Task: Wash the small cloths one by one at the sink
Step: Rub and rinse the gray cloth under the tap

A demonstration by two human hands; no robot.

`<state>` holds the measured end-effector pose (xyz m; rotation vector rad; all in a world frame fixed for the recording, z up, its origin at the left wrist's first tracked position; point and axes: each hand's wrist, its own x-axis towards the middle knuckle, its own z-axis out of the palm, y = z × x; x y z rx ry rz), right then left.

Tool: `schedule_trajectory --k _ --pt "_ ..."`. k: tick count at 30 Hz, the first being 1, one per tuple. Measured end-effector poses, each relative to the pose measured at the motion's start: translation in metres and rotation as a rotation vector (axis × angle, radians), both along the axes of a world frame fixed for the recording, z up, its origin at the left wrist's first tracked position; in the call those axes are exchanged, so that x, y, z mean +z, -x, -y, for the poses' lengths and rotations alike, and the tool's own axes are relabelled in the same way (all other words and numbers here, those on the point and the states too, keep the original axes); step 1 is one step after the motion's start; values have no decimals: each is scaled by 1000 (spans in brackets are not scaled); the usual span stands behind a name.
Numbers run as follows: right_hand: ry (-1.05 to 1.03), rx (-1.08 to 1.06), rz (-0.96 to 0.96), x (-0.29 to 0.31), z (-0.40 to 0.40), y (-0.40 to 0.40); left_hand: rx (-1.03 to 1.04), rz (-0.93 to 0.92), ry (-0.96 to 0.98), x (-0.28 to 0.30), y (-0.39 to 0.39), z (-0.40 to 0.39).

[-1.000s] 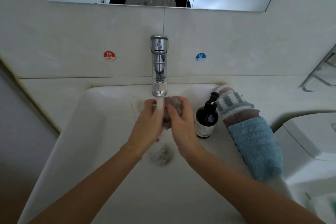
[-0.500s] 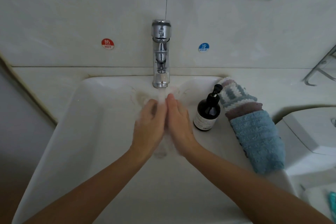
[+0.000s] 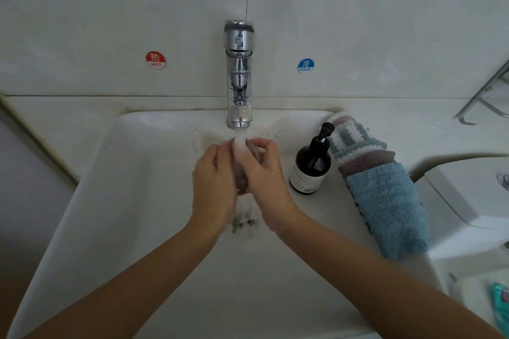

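Over the white sink, my left hand and my right hand press a small wet grey-mauve cloth between them, under the stream of water from the chrome tap. Most of that cloth is hidden by my palms. On the sink's right rim lie other small cloths in a row: a striped white and grey-green one, a mauve one and a fluffy blue one.
A dark pump bottle stands on the rim just right of my right hand. Hot and cold stickers flank the tap on the wall. A metal rack is at the far right. A white appliance lid sits beyond the blue cloth.
My hands were pressed flat together half a second ago; now they have parted slightly and lifted toward the spout, so the grey cloth shows between them under the water.
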<state>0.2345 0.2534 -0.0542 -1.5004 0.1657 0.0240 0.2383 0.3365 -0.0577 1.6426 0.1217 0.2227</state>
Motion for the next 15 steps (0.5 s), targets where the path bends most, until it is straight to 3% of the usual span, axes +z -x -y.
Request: schedule_trajectory --k 3,10,15 --pt "-43 -18 46 0 -2 3 18 -8 112 5 3 -2" --pt "159 -109 224 -5 -4 5 -33 -77 194 9 4 0" --pt "234 -138 187 0 -2 4 -84 19 -3 7 6 1"
